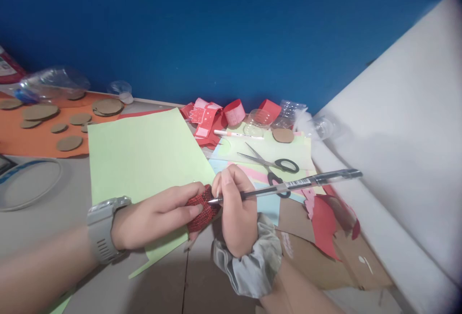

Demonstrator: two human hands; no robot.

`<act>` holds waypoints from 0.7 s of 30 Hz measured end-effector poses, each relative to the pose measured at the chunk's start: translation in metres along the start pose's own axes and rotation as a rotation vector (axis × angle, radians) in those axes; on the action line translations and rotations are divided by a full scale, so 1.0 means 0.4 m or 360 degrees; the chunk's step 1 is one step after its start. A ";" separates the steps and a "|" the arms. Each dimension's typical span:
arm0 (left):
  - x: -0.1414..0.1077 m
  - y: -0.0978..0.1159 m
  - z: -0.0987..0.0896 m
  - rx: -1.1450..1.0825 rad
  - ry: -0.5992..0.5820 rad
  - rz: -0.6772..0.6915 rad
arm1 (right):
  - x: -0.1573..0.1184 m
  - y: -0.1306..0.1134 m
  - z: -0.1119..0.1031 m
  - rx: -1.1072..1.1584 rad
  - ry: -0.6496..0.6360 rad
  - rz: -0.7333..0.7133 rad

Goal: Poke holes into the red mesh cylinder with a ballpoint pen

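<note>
while the left hand pinches red cloth, the right hand grips a pen, tip leftward at the cloth's edge.

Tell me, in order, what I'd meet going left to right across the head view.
Pale ring with blue marks → grey wristwatch → red woven piece → scissors → torn red paper.

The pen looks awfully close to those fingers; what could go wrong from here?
The pen, gripped in the right hand, has its bare tip at the red cloth; a slip might ink or poke the left hand.

The scissors lie open just beyond the right hand, so a careless reach could nick it.

The green sheet runs under the left hand and might crease.
</note>
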State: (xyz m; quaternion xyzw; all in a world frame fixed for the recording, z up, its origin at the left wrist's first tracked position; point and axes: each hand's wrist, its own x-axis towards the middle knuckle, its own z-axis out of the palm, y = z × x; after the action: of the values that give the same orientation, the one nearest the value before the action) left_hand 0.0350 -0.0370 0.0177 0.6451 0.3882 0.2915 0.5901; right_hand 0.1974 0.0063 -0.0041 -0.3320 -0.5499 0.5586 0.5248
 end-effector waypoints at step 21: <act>0.007 -0.001 0.000 0.0092 0.0037 0.0037 | -0.004 -0.002 0.000 -0.0119 -0.0019 -0.0001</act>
State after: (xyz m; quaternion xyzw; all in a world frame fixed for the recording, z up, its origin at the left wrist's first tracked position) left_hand 0.0363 -0.0344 0.0172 0.6629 0.3958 0.2946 0.5631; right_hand 0.1980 0.0045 -0.0035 -0.3478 -0.5737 0.5394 0.5089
